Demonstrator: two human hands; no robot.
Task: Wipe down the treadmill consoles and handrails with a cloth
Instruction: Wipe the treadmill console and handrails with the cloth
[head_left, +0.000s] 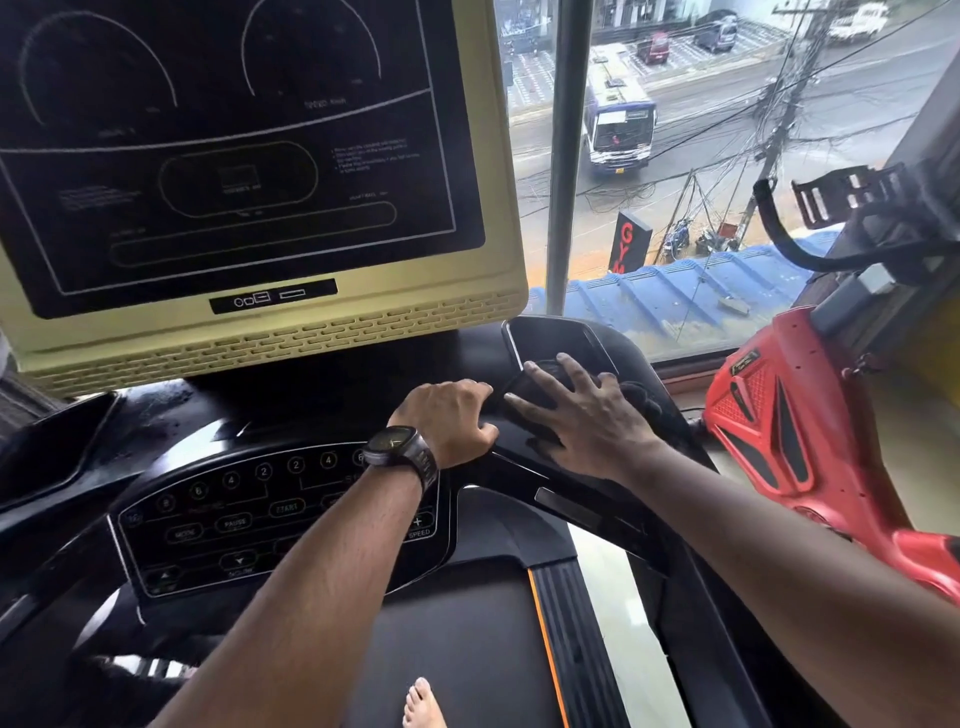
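1. The setting was a gym beside a tall window (727, 171) that looked down on a grey street, where a bus (618, 122) stood on the road.
2. At the left rose the treadmill console (291, 343), its dark display (234, 156) unlit in a pale frame, with a black button panel (260, 525) below it.
3. The left hand (449, 418), a wristwatch (397, 448) on its wrist, had its fingers curled down over a black ridge of the treadmill console above the button panel, gripping it.
4. Just to the right of that hand lay the dark cloth (643, 399), bunched on the console's right shoulder in front of a shallow tray (556, 332).
5. The right hand (582, 415) lay flat on the cloth with its fingers straight and spread wide, pressing it against the black surface.
6. Lower down, a bare foot (422, 701) stood on the belt (467, 639).
7. At the far right, next to the window, stood a red machine (779, 415).
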